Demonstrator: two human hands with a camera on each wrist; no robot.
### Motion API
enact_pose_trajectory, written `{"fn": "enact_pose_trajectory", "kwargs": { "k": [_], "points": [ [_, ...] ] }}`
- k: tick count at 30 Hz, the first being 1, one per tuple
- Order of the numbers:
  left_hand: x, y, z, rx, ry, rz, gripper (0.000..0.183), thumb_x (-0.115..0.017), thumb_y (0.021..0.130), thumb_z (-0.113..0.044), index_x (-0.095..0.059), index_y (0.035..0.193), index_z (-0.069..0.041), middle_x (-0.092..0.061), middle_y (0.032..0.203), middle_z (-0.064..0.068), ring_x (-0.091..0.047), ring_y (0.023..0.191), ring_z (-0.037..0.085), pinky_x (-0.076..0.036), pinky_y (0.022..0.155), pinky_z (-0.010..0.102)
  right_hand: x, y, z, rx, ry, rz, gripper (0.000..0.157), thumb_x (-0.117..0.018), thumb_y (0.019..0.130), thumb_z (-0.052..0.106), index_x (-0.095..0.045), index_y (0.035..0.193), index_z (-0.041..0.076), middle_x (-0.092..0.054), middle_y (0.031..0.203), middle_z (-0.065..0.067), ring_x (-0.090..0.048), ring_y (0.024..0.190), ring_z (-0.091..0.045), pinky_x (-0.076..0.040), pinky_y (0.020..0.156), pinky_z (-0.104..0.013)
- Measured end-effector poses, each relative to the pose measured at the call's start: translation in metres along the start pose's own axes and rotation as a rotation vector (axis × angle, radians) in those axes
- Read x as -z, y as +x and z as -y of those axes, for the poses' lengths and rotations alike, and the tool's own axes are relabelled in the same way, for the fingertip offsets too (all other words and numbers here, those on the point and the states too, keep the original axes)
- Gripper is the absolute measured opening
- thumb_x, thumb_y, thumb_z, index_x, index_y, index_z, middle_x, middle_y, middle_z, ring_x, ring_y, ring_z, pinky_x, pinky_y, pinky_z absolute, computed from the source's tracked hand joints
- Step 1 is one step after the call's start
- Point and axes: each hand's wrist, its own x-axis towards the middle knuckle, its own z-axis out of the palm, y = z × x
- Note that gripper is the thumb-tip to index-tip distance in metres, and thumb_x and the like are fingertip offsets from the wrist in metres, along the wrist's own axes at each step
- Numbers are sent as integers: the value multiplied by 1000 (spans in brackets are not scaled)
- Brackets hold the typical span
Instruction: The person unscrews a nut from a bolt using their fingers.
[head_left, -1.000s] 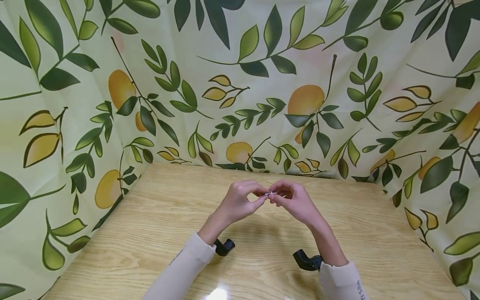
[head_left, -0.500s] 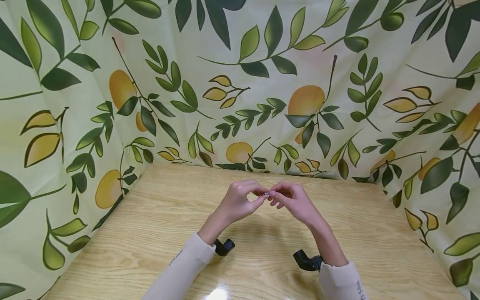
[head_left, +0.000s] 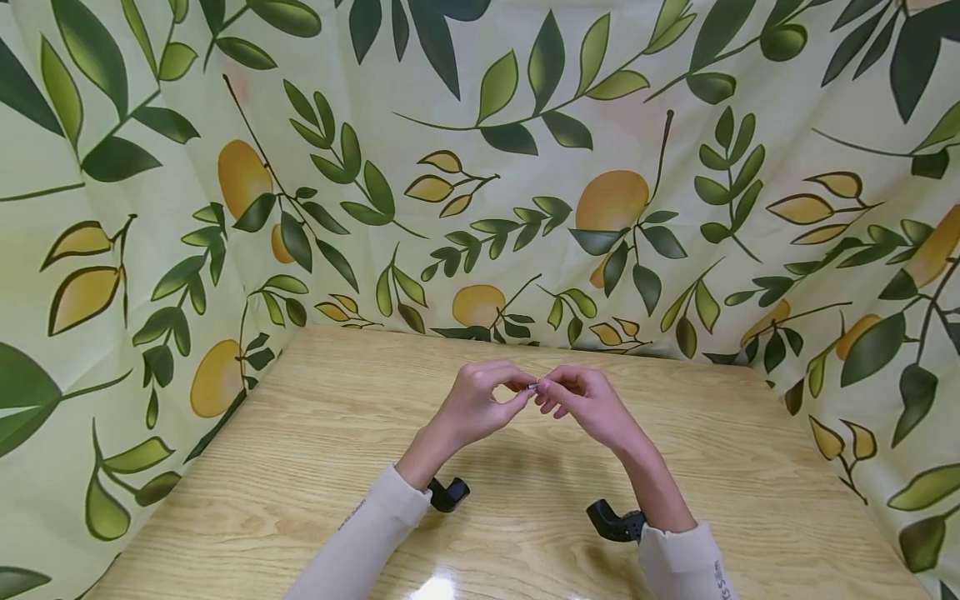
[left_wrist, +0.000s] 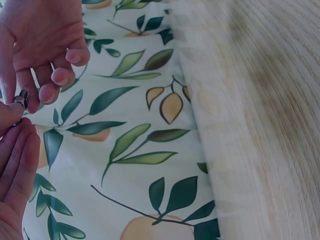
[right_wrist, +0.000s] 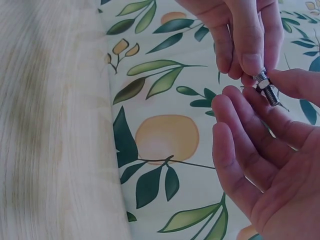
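Above the table, my left hand [head_left: 480,404] and right hand [head_left: 588,402] meet at the fingertips over a small metal bolt [right_wrist: 271,95]. A shiny nut [right_wrist: 263,83] sits around the bolt's thread, as the right wrist view shows. The left thumb and fingertips pinch the bolt at its upper end in that view and hide that end. My right thumb and index finger pinch at the nut, while the other right fingers are loosely bent below. In the left wrist view, only a bit of the metal shows between the two hands.
A pale wood-grain table [head_left: 360,392] lies beneath the hands. Cloth [head_left: 525,183] printed with leaves and orange fruit hangs along the back and both sides. A black wrist mount [head_left: 450,495] sits at the left cuff, another black mount [head_left: 615,522] at the right.
My right fingertips have shifted slightly at the bolt, and less metal shows between the hands than a second ago. Both arms stay in place.
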Motion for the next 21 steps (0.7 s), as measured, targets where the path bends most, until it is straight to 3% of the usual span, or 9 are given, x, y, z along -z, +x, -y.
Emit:
{"fn": "enact_pose_trajectory", "kwargs": {
  "k": [7, 15, 21],
  "points": [
    [0, 0, 0, 0, -11, 0, 8, -78, 89, -2, -79, 96, -6, -79, 90, 4, -74, 79, 11, -57, 77, 11, 0, -1, -1, 0, 34, 3, 22, -64, 102, 13, -66, 115, -5, -72, 102, -22, -72, 84, -26, -63, 73, -33],
    [0, -1, 1, -5, 8, -10, 8, -79, 88, -2, -79, 96, -6, -79, 89, 3, -74, 78, 11, -57, 77, 11, -1, 1, -2, 8, 8, 25, 23, -58, 106, 16, -67, 111, -5, -72, 97, -22, -71, 81, -17, -63, 71, -32],
    [-1, 0, 2, -10, -1, -7, 8, -79, 88, -2, -79, 96, -5, -79, 90, 4, -74, 78, 11, -57, 77, 10, -1, -1, 0, -11, 28, 17, 23, -63, 103, 14, -66, 116, -4, -72, 103, -23, -71, 84, -20, -64, 75, -37]
  ]
}}
